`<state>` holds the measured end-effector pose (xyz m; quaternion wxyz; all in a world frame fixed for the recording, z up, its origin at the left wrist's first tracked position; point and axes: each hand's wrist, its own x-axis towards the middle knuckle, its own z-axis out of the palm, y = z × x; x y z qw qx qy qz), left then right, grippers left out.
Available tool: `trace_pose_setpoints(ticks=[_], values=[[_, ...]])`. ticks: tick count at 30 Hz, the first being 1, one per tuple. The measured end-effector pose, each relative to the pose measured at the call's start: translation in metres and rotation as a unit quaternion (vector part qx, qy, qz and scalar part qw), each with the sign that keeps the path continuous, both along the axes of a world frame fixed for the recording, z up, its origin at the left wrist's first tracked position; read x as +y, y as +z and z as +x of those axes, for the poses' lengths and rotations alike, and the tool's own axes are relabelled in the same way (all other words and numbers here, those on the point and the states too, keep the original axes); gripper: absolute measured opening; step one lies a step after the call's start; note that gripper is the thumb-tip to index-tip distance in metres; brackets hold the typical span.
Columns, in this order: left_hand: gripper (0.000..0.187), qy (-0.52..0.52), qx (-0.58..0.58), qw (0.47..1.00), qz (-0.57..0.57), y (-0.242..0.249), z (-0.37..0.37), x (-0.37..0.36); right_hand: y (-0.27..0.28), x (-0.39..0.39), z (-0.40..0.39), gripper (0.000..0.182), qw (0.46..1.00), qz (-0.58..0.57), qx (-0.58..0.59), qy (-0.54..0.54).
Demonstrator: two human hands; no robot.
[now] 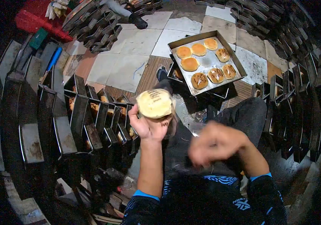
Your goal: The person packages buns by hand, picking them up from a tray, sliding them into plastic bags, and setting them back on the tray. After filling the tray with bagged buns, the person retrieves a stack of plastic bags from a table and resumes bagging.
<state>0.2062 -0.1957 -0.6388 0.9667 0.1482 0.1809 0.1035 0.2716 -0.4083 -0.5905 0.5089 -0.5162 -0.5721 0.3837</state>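
Observation:
A round pale bun (154, 104) with dark printed marks on top rests in my left hand (150, 125), whose fingers curl around its lower side. My right hand (215, 144) is blurred by motion above my lap, apart from the bun; what its fingers hold, if anything, cannot be made out. Beyond my hands, a square metal tray (201, 71) bears several round buns. Some, such as the golden bun (189, 64), look plain; others, like the glossy bun (199, 80) near the tray's front corner, show dark marks and a shiny clear covering.
Stacked dark metal trays (64, 129) stand at my left, some with baked items inside, and more stacked trays (295, 101) at my right. A red object (40, 20) lies at the upper left. Another person's foot (138, 21) is on the tiled floor (128, 69).

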Motion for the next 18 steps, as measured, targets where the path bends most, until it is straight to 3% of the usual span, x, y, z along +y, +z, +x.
trace_pose_setpoints(ticks=[1, 2, 3, 5, 7, 8, 9, 10, 11, 12, 13, 15, 17, 18], values=[[0.065, -0.072, -0.042, 0.997, -0.002, -0.01, -0.003, 0.004, -0.017, 0.006, -0.002, 0.019, 0.965, -0.018, -0.089, -0.245], [0.062, -0.074, 0.012, 0.996, 0.041, -0.009, -0.006, -0.006, -0.026, 0.02, -0.008, 0.024, 0.865, 0.023, -0.204, -0.458], [0.06, -0.077, 0.065, 0.991, 0.084, -0.005, -0.009, -0.023, -0.03, 0.025, -0.005, 0.022, 0.82, 0.076, -0.261, -0.503], [0.061, -0.122, -0.056, 0.991, -0.002, -0.006, -0.024, -0.051, -0.032, 0.02, -0.004, 0.021, 0.845, 0.146, -0.251, -0.449], [0.066, -0.068, 0.148, 0.957, 0.239, -0.039, -0.036, -0.069, -0.031, 0.022, -0.009, 0.017, 0.828, 0.166, -0.246, -0.476], [0.069, 0.026, 0.169, 0.856, 0.489, -0.047, -0.032, -0.072, -0.035, 0.024, -0.012, 0.015, 0.828, 0.132, -0.101, -0.536], [0.058, 0.143, 0.058, 0.824, 0.545, -0.052, -0.027, -0.068, -0.039, 0.027, -0.013, 0.013, 0.808, 0.097, 0.044, -0.58], [0.047, 0.146, 0.027, 0.814, 0.562, -0.055, -0.03, -0.058, -0.051, 0.027, -0.013, 0.011, 0.807, 0.086, 0.104, -0.575], [0.037, 0.146, -0.001, 0.802, 0.579, -0.049, -0.034, -0.045, -0.05, 0.026, -0.01, 0.011, 0.808, 0.084, 0.106, -0.574], [0.023, 0.135, 0.032, 0.751, 0.645, -0.042, -0.038, -0.034, -0.047, 0.024, -0.007, 0.01, 0.831, 0.068, 0.112, -0.54], [0.023, 0.204, 0.042, 0.693, 0.69, -0.032, -0.033, -0.027, -0.041, 0.022, -0.004, 0.01, 0.855, 0.05, 0.119, -0.503], [0.023, 0.295, 0.021, 0.636, 0.713, -0.016, -0.035, -0.011, -0.01, 0.02, 0.005, 0.015, 0.879, 0.06, -0.03, -0.472], [0.012, 0.349, -0.05, 0.544, 0.762, -0.007, -0.037, 0.005, -0.003, 0.025, 0.01, 0.021, 0.832, 0.159, -0.231, -0.478], [0.016, 0.315, -0.046, 0.478, 0.819, -0.015, -0.04, 0.018, -0.025, 0.032, 0.008, 0.023, 0.794, 0.23, -0.247, -0.506]])
